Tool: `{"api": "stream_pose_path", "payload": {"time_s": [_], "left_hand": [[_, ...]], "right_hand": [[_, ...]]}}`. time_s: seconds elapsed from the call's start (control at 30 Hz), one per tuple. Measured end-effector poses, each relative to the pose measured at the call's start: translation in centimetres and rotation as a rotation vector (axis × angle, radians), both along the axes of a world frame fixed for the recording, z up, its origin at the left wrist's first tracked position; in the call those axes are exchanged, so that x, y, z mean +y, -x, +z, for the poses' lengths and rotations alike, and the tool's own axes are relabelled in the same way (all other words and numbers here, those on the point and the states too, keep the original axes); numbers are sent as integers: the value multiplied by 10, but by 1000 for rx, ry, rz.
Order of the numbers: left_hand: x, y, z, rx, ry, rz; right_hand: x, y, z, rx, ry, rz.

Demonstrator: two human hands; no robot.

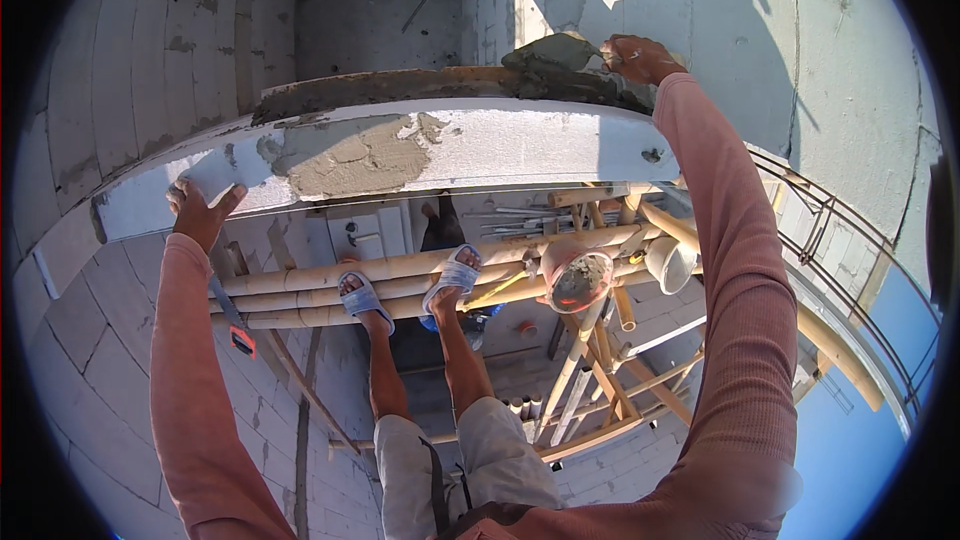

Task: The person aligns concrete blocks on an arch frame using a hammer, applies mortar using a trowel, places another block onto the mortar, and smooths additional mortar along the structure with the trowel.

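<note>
My right hand (640,58) is closed round the handle of a trowel (553,52). Its blade, smeared with grey mortar, lies over the wet mortar bed (590,88) along the top of the wall. In front of that bed runs a long white block course (520,145), with a patch of mortar (350,155) spread on its near face. My left hand (205,210) rests on the left part of this white face, thumb and fingers apart. A thin string is stretched along the lower edge of the course.
I stand in sandals on bamboo poles (290,298). A bucket with mortar (580,280) and a white bucket (672,262) are at the right. A hand saw with a red handle (242,340) hangs at the left. Steel reinforcing bars (830,210) run along the right side.
</note>
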State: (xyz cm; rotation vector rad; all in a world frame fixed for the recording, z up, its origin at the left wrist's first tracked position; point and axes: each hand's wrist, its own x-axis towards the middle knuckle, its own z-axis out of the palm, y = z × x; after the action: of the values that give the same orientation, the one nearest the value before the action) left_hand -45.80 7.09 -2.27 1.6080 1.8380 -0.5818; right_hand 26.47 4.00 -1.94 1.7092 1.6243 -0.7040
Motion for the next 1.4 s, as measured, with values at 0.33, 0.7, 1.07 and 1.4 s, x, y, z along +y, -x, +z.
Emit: {"api": "stream_pose_path", "payload": {"time_s": [0.33,0.7,1.07,1.4], "left_hand": [[-4,7,-6,21,-17,-1],[-1,1,9,88,24,37],[-7,-5,3,102,38,67],[-8,1,3,122,-59,17]], "right_hand": [[-16,11,-5,20,19,83],[0,35,19,7,288,-150],[3,20,-61,302,46,38],[-2,63,-93,259,53,147]]}}
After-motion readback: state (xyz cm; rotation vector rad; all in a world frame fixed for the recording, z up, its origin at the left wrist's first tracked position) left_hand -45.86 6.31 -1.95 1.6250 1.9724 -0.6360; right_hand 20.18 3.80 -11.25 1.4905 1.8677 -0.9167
